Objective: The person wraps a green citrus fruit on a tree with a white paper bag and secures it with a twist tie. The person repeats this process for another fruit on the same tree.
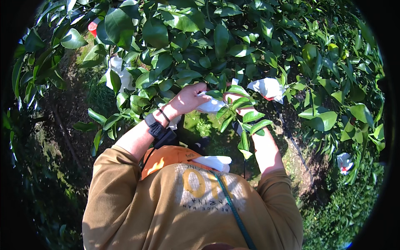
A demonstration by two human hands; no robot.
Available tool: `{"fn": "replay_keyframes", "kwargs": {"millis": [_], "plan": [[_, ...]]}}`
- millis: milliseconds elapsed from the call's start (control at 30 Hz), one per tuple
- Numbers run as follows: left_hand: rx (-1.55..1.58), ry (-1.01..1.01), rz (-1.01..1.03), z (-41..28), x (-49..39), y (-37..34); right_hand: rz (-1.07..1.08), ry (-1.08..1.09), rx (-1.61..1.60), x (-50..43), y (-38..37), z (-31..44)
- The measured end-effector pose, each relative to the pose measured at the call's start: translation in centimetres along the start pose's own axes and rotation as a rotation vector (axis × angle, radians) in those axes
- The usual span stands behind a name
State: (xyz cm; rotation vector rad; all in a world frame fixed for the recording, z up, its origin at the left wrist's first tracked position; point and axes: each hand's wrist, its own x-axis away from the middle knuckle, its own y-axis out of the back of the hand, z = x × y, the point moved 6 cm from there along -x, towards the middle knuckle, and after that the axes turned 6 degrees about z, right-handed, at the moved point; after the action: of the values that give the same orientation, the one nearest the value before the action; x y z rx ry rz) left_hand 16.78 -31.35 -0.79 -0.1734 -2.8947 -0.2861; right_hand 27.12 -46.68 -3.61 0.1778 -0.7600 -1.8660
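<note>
My left hand [189, 98] grips the left end of a white fruit bag [211, 105], its thumb lying on top of it. At the other end of this bag is my right hand [230, 96], closed around it, though a leafy shoot [242, 107] hides much of the fingers and wrist. A small white tip sticks up just above the right hand. Green leaves surround both hands, and whatever is inside the bag cannot be seen.
White bags hang among the leaves at left [120, 75], at right [268, 89] and lower right [344, 163]. A red-and-white object [93, 28] shows at upper left. An orange waist pouch [170, 159] carries white bags [214, 162]. A green fruit [309, 52] hangs at upper right.
</note>
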Motion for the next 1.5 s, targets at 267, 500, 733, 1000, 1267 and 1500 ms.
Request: {"fn": "replay_keyframes", "kwargs": {"millis": [267,500,733,1000,1267,1500], "plan": [[-0.021,0.014,-0.018,0.3,0.4,0.2,-0.105,0.451,-0.223,1.2,0.5,0.8],[0.028,0.012,-0.045,0.5,0.3,0.4,-0.294,0.223,-0.153,0.3,-1.1,-3.4],[0.125,0.083,-0.027,1.2,0.4,0.4,-0.046,-0.140,-0.643,-0.1,-1.7,-4.5],[0.091,0.105,-0.108,0.1,0.1,0.0,-0.084,-0.093,-0.707,0.1,-0.9,-3.5],[0.104,0.029,-0.189,1.3,-0.6,-0.7,-0.136,-0.068,-0.859,1.0,-1.1,-4.4],[0.192,-0.039,-0.265,0.9,-0.6,-1.2,-0.286,0.015,-1.232,3.4,-2.1,-6.2]]}}
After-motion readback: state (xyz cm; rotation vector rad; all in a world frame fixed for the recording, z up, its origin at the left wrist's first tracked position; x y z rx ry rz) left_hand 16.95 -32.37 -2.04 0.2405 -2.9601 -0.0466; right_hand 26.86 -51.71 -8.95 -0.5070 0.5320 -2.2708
